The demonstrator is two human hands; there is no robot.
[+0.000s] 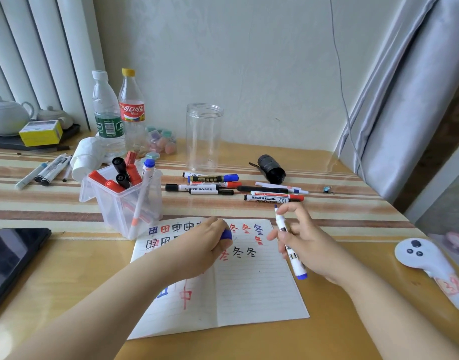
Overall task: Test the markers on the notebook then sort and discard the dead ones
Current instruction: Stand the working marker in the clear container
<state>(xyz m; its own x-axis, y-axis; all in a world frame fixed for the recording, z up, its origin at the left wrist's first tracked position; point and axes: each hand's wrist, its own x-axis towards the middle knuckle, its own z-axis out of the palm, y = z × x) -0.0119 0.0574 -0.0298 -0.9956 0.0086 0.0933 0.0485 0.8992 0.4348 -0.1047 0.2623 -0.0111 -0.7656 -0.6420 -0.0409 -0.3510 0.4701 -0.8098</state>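
An open lined notebook [249,289] lies on the table in front of me, with blue, red and black test characters on its pages. My right hand [305,240] grips an uncapped blue marker [292,252], tip pointing up and away, above the right page. My left hand [208,245] rests over the upper left page and holds the marker's blue cap [226,235]. A clear square bin [124,203] left of the notebook holds several capped markers. More markers lie loose in two groups [210,184] [272,194] beyond the notebook.
A tall empty clear jar [203,137] stands at the back. Two plastic bottles [119,113], a tissue wad and more pens [45,171] sit back left. A dark tablet [10,258] lies at the left edge. A black roll [271,168] and a white controller [428,261] lie right.
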